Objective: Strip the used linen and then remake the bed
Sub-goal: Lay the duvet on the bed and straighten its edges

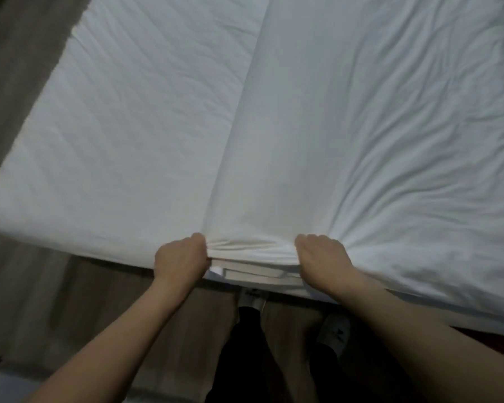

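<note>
Gripped the white sheet (346,126) in bunched folds at the near mattress (114,141) edge, left hand (181,258) and right hand (322,257) fingers curled tight; left half bare, remaking seemingly underway.

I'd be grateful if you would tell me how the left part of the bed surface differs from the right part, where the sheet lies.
The bare white quilted mattress on the left is flat, with only faint stitch lines; the white cotton sheet on the right is creased, with folds fanning from the near edge. The mattress is uncovered and untouched, while the sheet is gathered at the near edge, gripped by the left hand and right hand. Both are white.
</note>
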Demonstrator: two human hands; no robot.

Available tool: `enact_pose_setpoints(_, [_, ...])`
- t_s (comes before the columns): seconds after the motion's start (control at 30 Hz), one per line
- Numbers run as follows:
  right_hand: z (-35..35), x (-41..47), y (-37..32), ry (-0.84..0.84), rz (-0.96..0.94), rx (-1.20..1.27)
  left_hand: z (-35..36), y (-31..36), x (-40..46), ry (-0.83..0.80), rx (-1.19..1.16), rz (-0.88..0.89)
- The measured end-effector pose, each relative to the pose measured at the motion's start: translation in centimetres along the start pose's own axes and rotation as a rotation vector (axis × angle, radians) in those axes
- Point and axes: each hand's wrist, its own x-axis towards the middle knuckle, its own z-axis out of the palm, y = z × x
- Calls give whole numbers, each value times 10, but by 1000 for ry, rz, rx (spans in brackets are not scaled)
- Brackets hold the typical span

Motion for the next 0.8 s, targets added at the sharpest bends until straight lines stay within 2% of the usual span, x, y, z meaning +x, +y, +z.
enact_pose_setpoints(0.13, [20, -17, -9, -268, -44, -39, 2, 41, 7, -427, 267, 93])
enact_pose_setpoints(0.2, [8, -8, 4, -454, -70, 160, -21, 46, 11, -540, 426, 125])
enact_pose_setpoints(0.23, [-1, -1, 15, -504, -43, 324, -34, 46, 14, -517, 449, 152])
enact_pose_setpoints(0.27, [-11, 6, 30, -455, -6, 496, -50, 45, 20, -418, 381, 187])
enact_pose_setpoints(0.3, [-19, 16, 46, -299, 45, 620, -66, 45, 27, -243, 241, 217])
enact_pose_setpoints(0.33, [-23, 28, 63, -54, 107, 641, -78, 47, 39, -12, 83, 254])
enact_pose_setpoints(0.37, [-23, 42, 78, 221, 167, 569, -82, 54, 57, 264, -77, 301])
enact_pose_setpoints(0.4, [-20, 57, 92, 400, 232, 458, -79, 63, 74, 460, -208, 333])
enact_pose_setpoints(0.43, [-17, 73, 104, 452, 302, 371, -70, 73, 89, 532, -315, 334])
enact_pose_setpoints(0.57, [3, 136, 150, 160, 425, 223, -1, 101, 131, 132, -324, 143])
enact_pose_setpoints(0.63, [8, 152, 162, 182, 434, 228, -2, 107, 153, 205, -360, 105])
enact_pose_setpoints(0.7, [13, 156, 162, 228, 439, 223, -32, 120, 177, 387, -372, 148])
enact_pose_setpoints(0.77, [19, 149, 158, 252, 423, 209, -55, 136, 193, 508, -352, 272])
enact_pose_setpoints(0.8, [21, 142, 157, 264, 404, 204, -55, 144, 195, 512, -316, 362])
